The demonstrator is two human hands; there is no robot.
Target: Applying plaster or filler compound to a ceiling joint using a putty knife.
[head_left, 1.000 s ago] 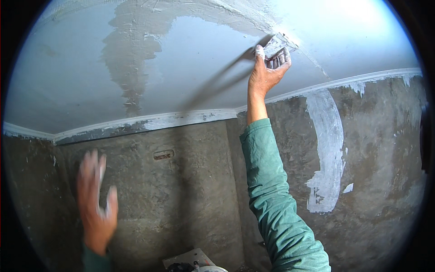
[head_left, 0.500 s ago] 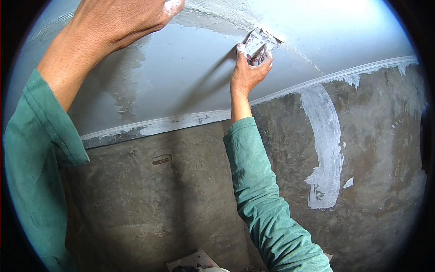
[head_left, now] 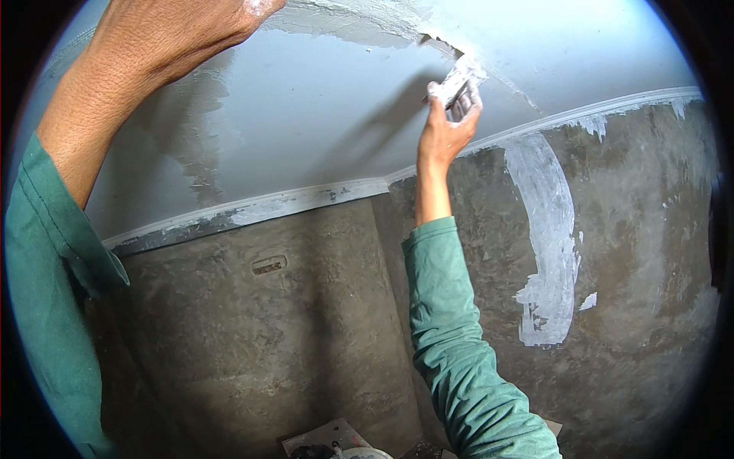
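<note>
My right hand point(head_left: 447, 126) is raised to the pale ceiling point(head_left: 306, 99), closed around a putty knife point(head_left: 461, 76) smeared with white filler. The blade is by the end of a grey-white filler band point(head_left: 359, 23) on the ceiling, near a dark, ragged-edged spot point(head_left: 443, 44). White filler coats the fingertips of this hand. My left hand point(head_left: 172, 34) is close to me at the upper left, with a white smear on it. Its fingers are mostly cut off by the top of the picture, so whatever they may hold is hidden.
A white moulding strip point(head_left: 306, 200) runs where ceiling meets wall. The brown-grey wall point(head_left: 206, 329) has a small oblong recess point(head_left: 269, 265). On the right-hand wall is a broad white filler streak point(head_left: 544, 237). Low in the picture stand a flat board point(head_left: 336, 434) and a round pale container point(head_left: 363, 454).
My right hand and the putty knife have moved right and slightly down, and the blade has turned. A dark, ragged spot shows where the blade was. My left hand has shifted left and up.
</note>
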